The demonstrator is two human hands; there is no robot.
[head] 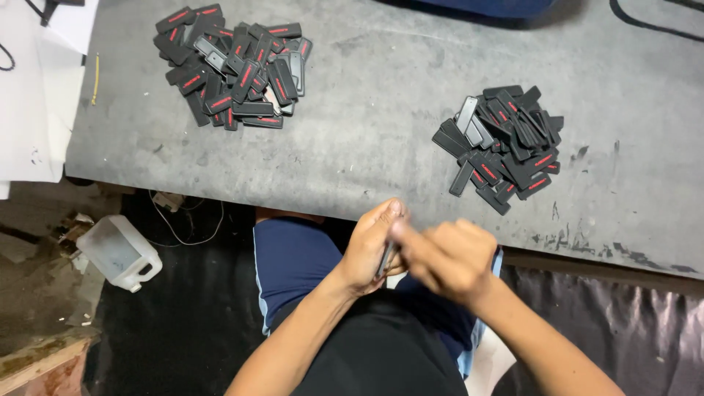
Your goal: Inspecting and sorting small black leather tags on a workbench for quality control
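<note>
At lower centre, the left hand [372, 246] pinches one small flat black plastic piece [386, 258]; the blurred right hand [449, 257] curls against it. Two piles of like red-marked pieces, upper left [231, 66] and centre right [504, 145], lie on the grey counter [367, 110].

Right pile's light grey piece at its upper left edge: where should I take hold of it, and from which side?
Judging by its pose, pinch the grey piece across its two long edges near the upper end, coming from above left. That end sticks out of the right pile over bare table; black pieces crowd its lower end.
</note>
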